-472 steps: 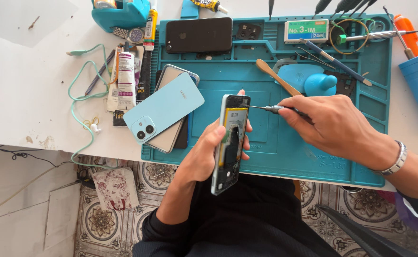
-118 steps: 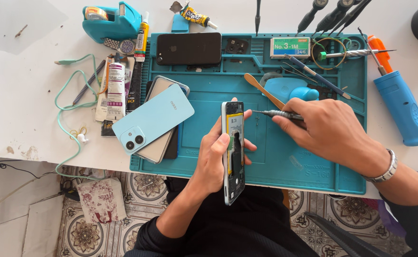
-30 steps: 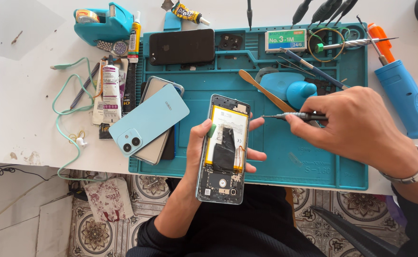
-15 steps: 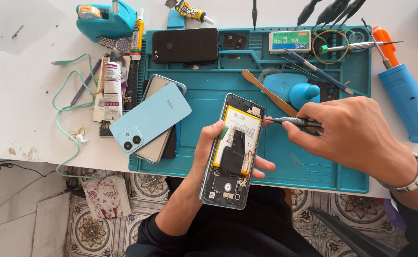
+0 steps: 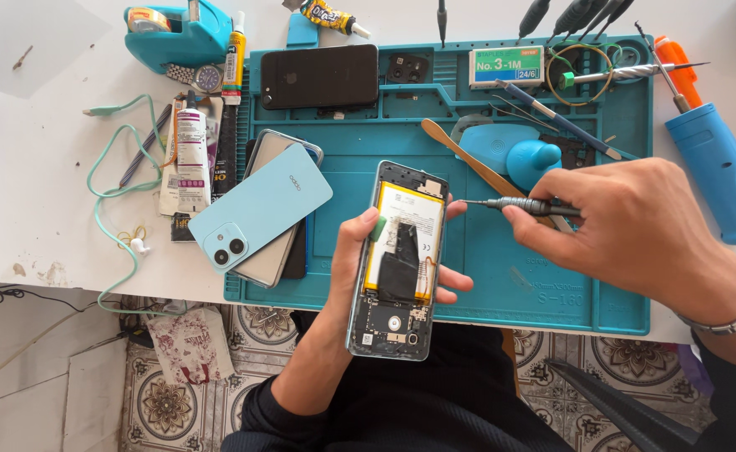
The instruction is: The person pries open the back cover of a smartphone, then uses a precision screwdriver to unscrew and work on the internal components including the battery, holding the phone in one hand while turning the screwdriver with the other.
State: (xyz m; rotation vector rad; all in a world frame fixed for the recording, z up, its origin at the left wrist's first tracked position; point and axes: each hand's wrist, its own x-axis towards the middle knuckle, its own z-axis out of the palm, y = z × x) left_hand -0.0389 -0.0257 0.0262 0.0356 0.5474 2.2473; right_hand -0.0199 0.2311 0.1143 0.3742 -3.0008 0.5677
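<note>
**Open phone, driver at the edge**

Our left hand (image 5: 360, 276) cradles the back-off smartphone with its yellow battery and black tape (image 5: 400, 259) above the teal silicone mat (image 5: 552, 285), fingers wrapped round its sides, tilted so we can see inside. Our right hand (image 5: 636, 226) pinches the slim knurled metal screwdriver (image 5: 510, 204), tip at the frame's upper right edge. The glossy pale-blue back cover (image 5: 259, 205) lies aside on the mat.

Back cover (image 5: 259, 205) left of opened phone (image 5: 399, 259)
</note>
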